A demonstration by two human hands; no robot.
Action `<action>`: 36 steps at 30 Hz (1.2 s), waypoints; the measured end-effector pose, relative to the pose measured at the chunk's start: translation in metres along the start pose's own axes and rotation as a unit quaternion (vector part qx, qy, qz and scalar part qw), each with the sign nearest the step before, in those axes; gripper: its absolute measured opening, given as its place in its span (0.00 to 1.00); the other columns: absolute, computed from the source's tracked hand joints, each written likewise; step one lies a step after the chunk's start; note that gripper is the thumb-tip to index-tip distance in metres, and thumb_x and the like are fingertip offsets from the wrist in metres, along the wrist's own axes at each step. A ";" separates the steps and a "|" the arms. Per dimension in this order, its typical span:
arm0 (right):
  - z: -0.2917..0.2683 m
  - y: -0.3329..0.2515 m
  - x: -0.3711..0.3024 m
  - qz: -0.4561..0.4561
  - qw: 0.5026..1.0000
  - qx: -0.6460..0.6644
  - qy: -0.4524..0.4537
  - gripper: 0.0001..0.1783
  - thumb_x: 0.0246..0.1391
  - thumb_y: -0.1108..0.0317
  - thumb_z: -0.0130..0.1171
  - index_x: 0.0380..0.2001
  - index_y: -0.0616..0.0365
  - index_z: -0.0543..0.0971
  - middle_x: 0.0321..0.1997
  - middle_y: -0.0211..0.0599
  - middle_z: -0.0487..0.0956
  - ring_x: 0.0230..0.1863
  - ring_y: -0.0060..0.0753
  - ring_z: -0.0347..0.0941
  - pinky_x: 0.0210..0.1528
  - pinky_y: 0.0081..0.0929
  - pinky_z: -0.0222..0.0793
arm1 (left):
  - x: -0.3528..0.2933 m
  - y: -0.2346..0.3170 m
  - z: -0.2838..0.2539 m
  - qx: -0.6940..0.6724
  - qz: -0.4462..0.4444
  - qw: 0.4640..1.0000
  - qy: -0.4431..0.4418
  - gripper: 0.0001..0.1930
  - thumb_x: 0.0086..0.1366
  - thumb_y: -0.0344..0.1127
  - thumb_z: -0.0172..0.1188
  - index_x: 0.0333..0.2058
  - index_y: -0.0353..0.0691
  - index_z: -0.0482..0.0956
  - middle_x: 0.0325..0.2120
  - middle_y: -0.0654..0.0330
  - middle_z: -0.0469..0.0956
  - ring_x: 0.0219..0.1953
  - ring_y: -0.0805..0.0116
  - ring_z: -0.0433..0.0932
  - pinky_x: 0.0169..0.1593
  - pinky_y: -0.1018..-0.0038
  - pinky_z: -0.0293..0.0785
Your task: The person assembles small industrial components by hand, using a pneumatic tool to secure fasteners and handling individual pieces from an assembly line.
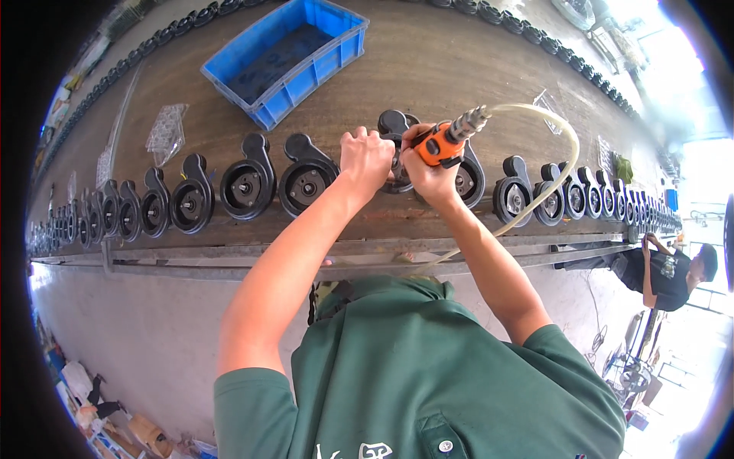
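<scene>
My right hand (430,170) is wrapped round an orange and black air tool (439,148). A metal fitting at the tool's upper end joins a clear hose; its working tip is hidden by my hands. Beside it, my left hand (367,159) is closed, with its fingers curled over the left side of a black round housing (394,121). What those fingers pinch is out of sight. Both hands cover most of this housing. A neighbouring black housing (306,182) stands just left of my left hand, and another (469,180) is right of my right hand.
Long rows of similar housings run along the bench's near edge (252,251). A blue crate (287,99) with dark parts inside sits beyond my hands. The hose (569,153) loops to the right. Clear plastic packaging (167,134) lies left. Another person (665,271) is at far right.
</scene>
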State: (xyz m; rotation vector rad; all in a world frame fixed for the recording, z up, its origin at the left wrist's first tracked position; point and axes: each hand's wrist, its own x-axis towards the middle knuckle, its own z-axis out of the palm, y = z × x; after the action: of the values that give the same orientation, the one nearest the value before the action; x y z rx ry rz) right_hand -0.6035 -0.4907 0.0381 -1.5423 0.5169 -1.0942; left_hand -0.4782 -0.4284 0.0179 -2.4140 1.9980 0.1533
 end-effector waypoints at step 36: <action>0.043 0.022 0.031 0.028 0.997 0.078 -0.011 0.07 0.43 0.83 0.59 0.30 0.65 0.78 0.29 0.32 0.81 0.30 0.22 0.76 0.34 0.23 0.74 | -0.050 -0.048 0.035 -0.127 0.043 0.977 0.165 0.52 0.48 0.74 0.69 0.57 0.30 0.81 0.32 0.60 0.84 0.51 0.58 0.77 0.67 0.56 0.62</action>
State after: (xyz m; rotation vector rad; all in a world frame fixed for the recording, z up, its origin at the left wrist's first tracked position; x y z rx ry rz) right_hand -0.5475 -0.4990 0.0308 -1.3950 0.4463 -1.0477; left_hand -0.4425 -0.3682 -0.0162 -2.6581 2.3542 0.0059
